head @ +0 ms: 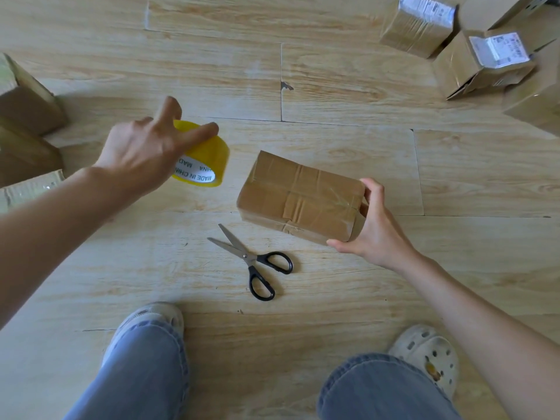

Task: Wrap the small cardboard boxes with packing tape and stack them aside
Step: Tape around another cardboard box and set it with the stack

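Head camera view: a person crouching on a pale wood-plank floor [333,298] works over a small cardboard box [300,195], which is already banded with clear packing tape and lies near the middle of the floor. The right hand [375,228] clamps the box's near right end, thumb under the lower corner and fingers curled over the top edge. The left hand [142,147] holds a yellow roll of packing tape [209,153] just left of the box and apart from it. Two fingers are spread across the tilted roll's rim, and the thumb is hidden. Black-handled scissors [257,262] lie on the floor with blades parted, just in front of the box and between the two hands. Labelled boxes [481,65] cluster toward the floor's far right side, and plain cardboard boxes [27,116] sit along its left side. Blue jeans [145,374] and white clogs [430,356] fill the near edge.
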A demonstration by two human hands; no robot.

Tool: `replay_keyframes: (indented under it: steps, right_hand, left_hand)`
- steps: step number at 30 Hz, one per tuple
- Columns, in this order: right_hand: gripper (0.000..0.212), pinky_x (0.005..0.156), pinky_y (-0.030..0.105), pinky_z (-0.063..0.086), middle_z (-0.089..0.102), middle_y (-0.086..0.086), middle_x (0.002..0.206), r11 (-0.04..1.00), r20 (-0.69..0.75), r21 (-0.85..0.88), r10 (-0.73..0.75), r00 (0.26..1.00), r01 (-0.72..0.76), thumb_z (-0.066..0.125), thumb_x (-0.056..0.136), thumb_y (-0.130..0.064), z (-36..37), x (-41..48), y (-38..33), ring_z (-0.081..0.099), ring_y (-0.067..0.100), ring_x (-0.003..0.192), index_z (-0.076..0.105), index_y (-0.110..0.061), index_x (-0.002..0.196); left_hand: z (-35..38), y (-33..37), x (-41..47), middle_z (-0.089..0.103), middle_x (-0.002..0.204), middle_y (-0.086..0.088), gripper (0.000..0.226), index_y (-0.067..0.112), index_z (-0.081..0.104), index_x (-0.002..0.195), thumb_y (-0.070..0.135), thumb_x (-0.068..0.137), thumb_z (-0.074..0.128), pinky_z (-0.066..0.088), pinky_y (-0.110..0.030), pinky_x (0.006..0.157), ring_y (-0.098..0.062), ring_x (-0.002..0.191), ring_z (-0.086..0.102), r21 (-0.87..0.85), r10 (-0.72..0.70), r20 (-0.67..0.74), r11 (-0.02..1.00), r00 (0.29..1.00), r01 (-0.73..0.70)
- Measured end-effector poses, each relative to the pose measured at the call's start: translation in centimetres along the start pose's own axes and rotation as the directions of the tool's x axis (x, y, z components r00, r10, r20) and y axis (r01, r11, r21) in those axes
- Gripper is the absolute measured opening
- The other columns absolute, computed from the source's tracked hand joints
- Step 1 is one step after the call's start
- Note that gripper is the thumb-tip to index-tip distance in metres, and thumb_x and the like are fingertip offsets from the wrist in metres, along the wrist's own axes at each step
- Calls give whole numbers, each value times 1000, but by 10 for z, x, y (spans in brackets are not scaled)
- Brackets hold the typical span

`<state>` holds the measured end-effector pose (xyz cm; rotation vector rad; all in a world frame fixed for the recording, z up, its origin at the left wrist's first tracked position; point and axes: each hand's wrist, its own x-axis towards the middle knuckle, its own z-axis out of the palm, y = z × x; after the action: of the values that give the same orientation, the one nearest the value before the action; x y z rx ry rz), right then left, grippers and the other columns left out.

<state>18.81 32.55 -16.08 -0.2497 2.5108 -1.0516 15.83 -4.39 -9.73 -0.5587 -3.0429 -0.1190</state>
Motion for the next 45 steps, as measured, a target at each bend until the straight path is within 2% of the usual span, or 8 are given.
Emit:
replay_keyframes:
  steps: [7, 11, 22, 27, 31, 35, 41, 45]
  right_hand:
    - [114, 95, 26, 45, 43, -10, 127, 1000, -9, 22, 17, 1000, -16, 93, 59, -28, 5, -1, 6, 49, 9, 120, 10, -38, 136]
    - [114, 85, 8, 39, 41, -23, 118, 1000, -15, 21, 24, 1000, -24, 93, 58, -29, 7, -1, 9, 48, -5, 111, 10, -40, 136]
    - [115, 83, -3, 35, 39, -10, 128, 1000, -24, -11, 15, 1000, -16, 93, 58, -29, 7, -2, 9, 45, -13, 110, 9, -39, 136]
    - [117, 94, 12, 34, 36, -8, 133, 999, -35, 7, 40, 999, -40, 92, 59, -28, 8, -5, 4, 45, 6, 120, 7, -36, 140]
    - [128, 103, 3, 22, 16, -11, 146, 994, -29, -55, 93, 995, -95, 91, 62, -31, 9, -12, -9, 20, -7, 130, -4, -31, 148]
    - [144, 121, 34, 6, -12, 2, 159, 918, -100, -394, -98, 990, 51, 88, 54, -47, 12, -11, -47, -8, 13, 147, -9, -6, 152]
    - [145, 119, 44, -3, -5, 16, 161, 722, 159, -663, -122, 980, 197, 81, 58, -64, 41, 40, -127, -2, 30, 149, -13, -5, 151]
    - [140, 114, 48, 22, 23, 23, 152, 601, 179, -797, 144, 973, 58, 84, 62, -54, 59, 71, -154, 31, 37, 138, -8, 6, 149]
  left_hand:
    - [11, -1, -7, 46, 104, -30, 73, 32, 35, 131, -11, 77, 59, 36, -30, 43, -45, 61, 58, 40, -31, 16, 999, 999, 30]
    - [16, 0, -10, 47, 103, -31, 73, 31, 35, 131, -12, 77, 60, 34, -27, 43, -43, 59, 58, 51, -26, 41, 998, 999, 24]
    - [38, 5, -11, 43, 117, -27, 66, 31, 40, 143, 0, 88, 59, 37, -31, 43, -41, 71, 59, 140, -117, 216, 986, 969, 88]
    - [48, 12, -7, 36, 128, -21, 78, 38, 15, 150, 6, 92, 54, 40, -32, 47, -34, 83, 61, 226, -148, 292, 971, 945, 82]
    - [54, 17, -9, 33, 131, -21, 81, 39, 9, 151, 4, 93, 53, 42, -31, 48, -32, 83, 60, 233, -151, 319, 969, 936, 77]
    - [59, 23, -9, 31, 133, -21, 81, 39, 6, 151, 5, 94, 52, 40, -29, 48, -31, 86, 61, 258, -146, 340, 964, 929, 57]
    - [61, 24, -9, 30, 135, -21, 85, 40, -2, 151, 8, 94, 52, 38, -28, 48, -30, 86, 62, 281, -140, 347, 959, 927, 40]
    - [60, 25, -8, 30, 136, -21, 86, 43, -5, 150, 10, 95, 51, 38, -29, 48, -31, 88, 63, 270, -141, 326, 961, 935, 50]
